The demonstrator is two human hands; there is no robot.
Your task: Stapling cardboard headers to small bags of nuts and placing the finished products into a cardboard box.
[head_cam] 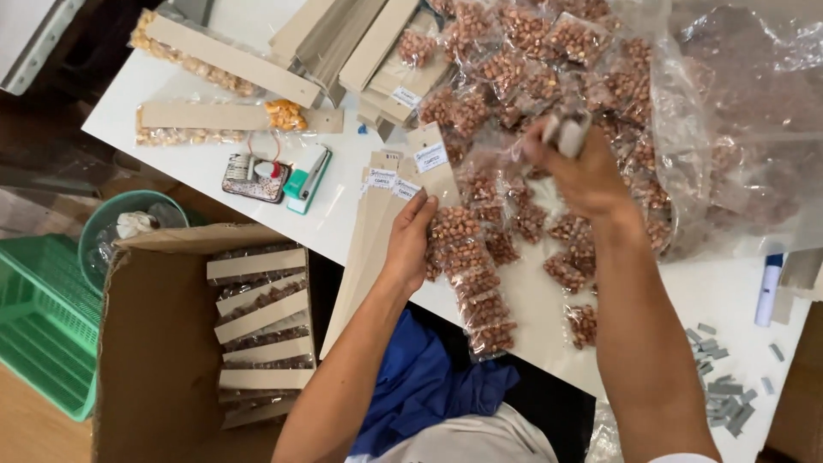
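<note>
Down at six o'clock, the cardboard box [163, 343] sits low beside the table, stacked with finished card strips [257, 317] carrying packets. Just above it, the left hand [411, 240] lies flat, fingers together and extended, pressing the long card strip [364, 257] and the row of peanut packets [467, 274] attached to it; it pins rather than grips. By my reading, that flat pressure is what keeps the strip square, so the hand wants to stay close to the next fixing spot.

Up at one o'clock, the right hand [583, 167] is closed round a small grey stapler [566, 130], poised over loose packets. Each packet's top edge looks best aligned on the card before squeezing.

Around: spent staple bars [720, 386] at four o'clock, a white marker [767, 287] at three. At ten o'clock, a green stapler [304, 180] and a small patterned pouch [255, 177]. Farther, at twelve, spare card strips [343, 39], and the big clear bag [737, 120] at two, crowding the pile of loose packets [549, 60] and the working space.
</note>
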